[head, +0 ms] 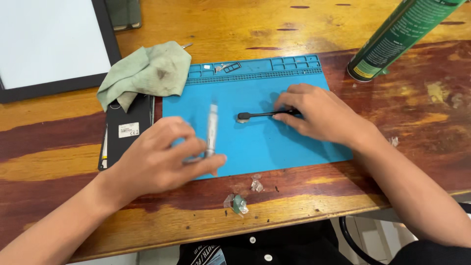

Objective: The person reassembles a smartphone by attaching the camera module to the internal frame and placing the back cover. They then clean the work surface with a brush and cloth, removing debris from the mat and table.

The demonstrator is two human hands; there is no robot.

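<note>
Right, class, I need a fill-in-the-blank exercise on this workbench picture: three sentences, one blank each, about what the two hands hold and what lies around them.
1. The left hand holds a silver pen-shaped tool over a mat coloured ____.
2. The right hand grips a slim black brush by its ____.
3. A crumpled green ____ lies partly on the black device left of the mat.

Missing words: blue; handle; cloth
</note>
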